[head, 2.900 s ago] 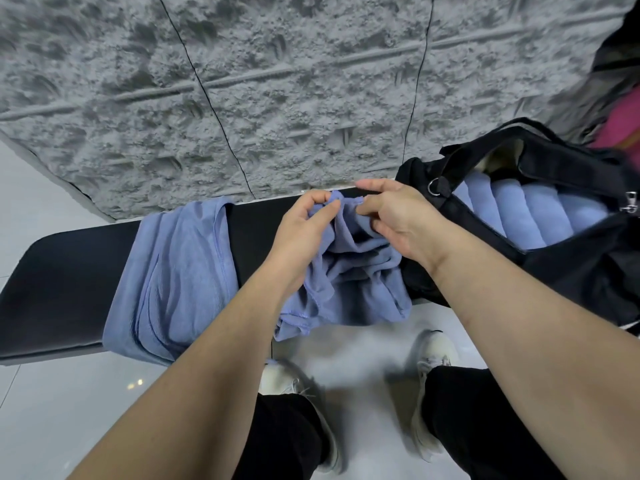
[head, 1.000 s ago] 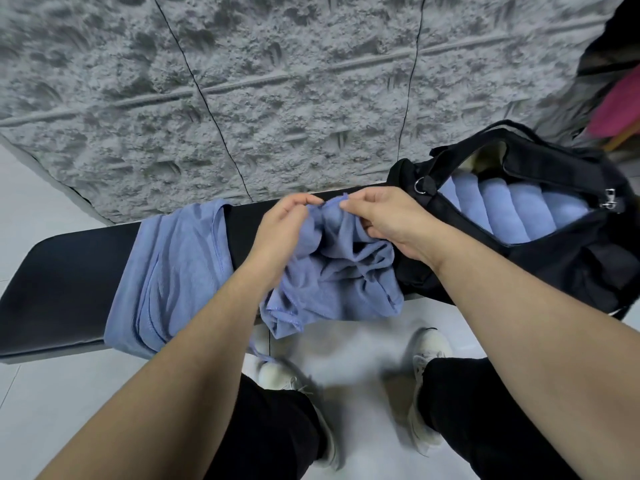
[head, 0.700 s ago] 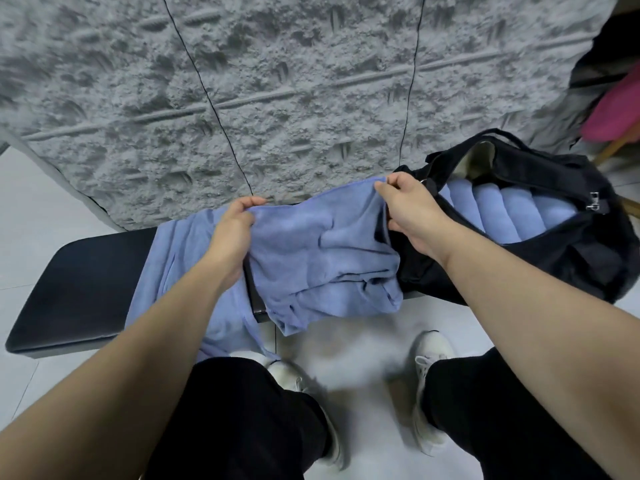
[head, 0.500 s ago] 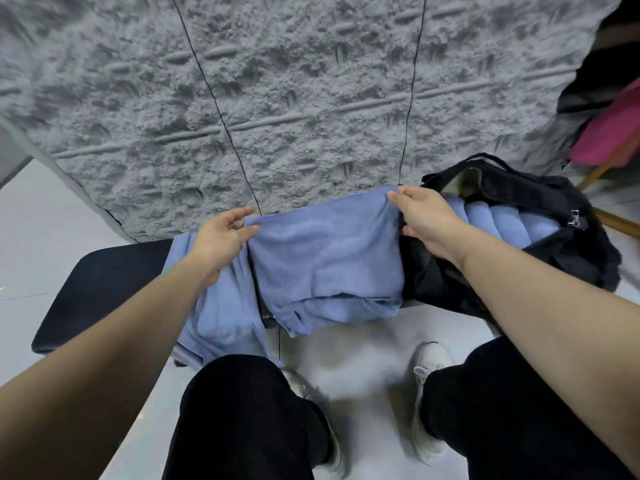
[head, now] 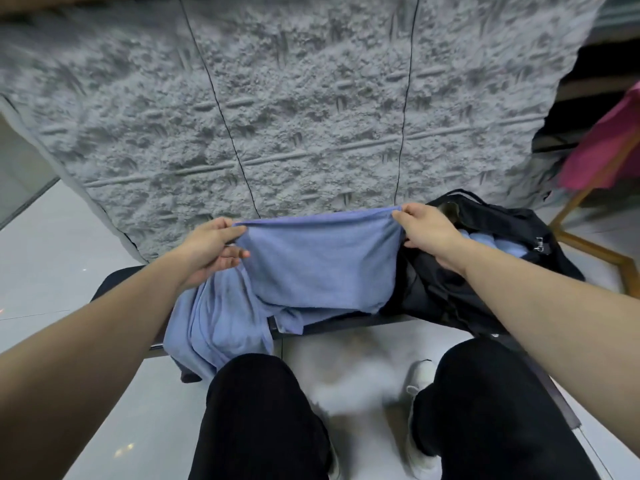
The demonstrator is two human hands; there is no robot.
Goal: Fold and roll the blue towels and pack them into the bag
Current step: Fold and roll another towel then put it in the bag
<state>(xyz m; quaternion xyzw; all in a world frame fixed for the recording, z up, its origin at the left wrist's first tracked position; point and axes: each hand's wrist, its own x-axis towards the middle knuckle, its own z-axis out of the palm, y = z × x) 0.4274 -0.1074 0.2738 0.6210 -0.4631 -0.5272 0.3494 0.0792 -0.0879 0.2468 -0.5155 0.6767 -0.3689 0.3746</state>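
Taking the black bench [head: 114,285] as the landmark: at its left part a second blue towel [head: 214,327] lies crumpled, drooping over the near edge. Above it the left hand [head: 211,247] pinches one top corner of the held towel [head: 318,261]. This towel hangs spread above the bench's middle, its top edge running left to right between both hands. The right hand [head: 429,233] pinches the other corner, nearer the bag [head: 485,271] on the bench's right end, where rolled towels [head: 498,244] show.
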